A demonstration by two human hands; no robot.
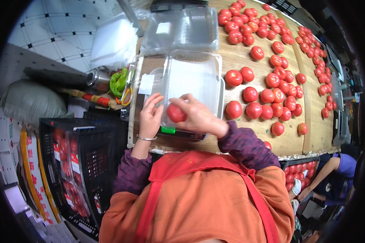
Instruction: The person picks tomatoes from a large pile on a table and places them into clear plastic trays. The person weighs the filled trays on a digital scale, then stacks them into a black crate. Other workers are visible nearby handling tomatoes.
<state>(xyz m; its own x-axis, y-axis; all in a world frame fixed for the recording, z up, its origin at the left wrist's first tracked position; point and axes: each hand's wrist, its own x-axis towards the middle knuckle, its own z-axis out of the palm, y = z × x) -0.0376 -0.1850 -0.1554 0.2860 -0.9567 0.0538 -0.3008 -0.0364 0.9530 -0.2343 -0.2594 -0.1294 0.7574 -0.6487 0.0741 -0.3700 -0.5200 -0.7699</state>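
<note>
A clear plastic clamshell box [193,82] lies open on a scale with a green lit display [168,130]; a white liner is in its right half. Above the near end of this half, my right hand [197,115] grips a red tomato [176,113]. My left hand [151,117], a bangle on its wrist, rests at the near edge of the lid half [152,68], fingers apart and holding nothing. Many loose tomatoes [254,110] are spread over the wooden table to the right of the box. More clear boxes [197,29] are stacked beyond it.
Left of the table stand a black crate [100,152] with packed tomato boxes, a metal cup [98,79] and green peppers [118,82]. White liners [112,41] are piled at the upper left. At the lower right, a co-worker's arm [325,173] reaches by a crate of tomatoes [299,170].
</note>
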